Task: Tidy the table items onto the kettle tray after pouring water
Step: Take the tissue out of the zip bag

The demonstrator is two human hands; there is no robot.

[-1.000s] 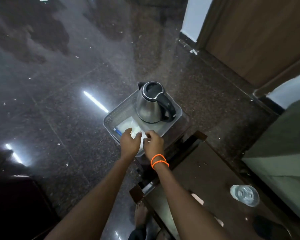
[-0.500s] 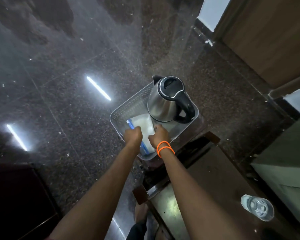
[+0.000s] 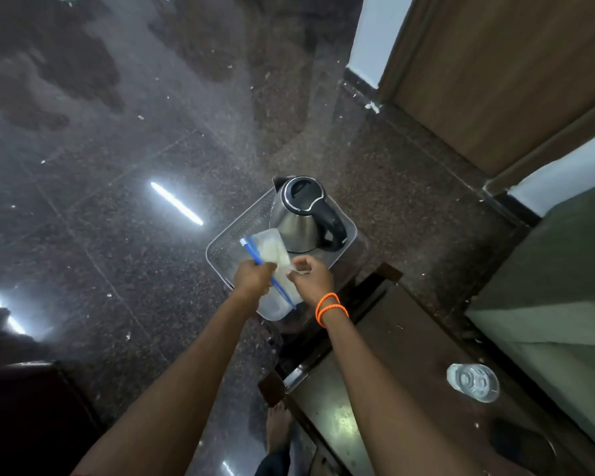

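Both of my hands were out over the near end of the kettle tray (image 3: 220, 243), a pale grey perforated basket that sat on a small dark stand just beyond the far end of the table (image 3: 402, 365). My left hand (image 3: 253, 278) was curled around a blue-handled toothbrush (image 3: 255, 250), whose head pointed to the far left while its handle ran down toward me past my knuckles. My right hand (image 3: 311, 276), with two orange bands (image 3: 330, 309) on the wrist, pinched the edge of a clear plastic pouch (image 3: 272, 250) between thumb and fingers. That pouch lay flat in the tray, stretching from just beside the kettle (image 3: 298, 218) down to the tray's near corner, and the toothbrush lay across it.

Upright in the far right part of the tray stood the steel kettle, its black lid shut and its black handle turned to the right. Well apart from all this, on the near right of the dark table, stood a clear plastic bottle (image 3: 473, 383) seen from above. Around the stand spread dark polished stone floor (image 3: 117, 201) with bright strips of reflected light, and a wooden door (image 3: 495, 70) rose at the far right.
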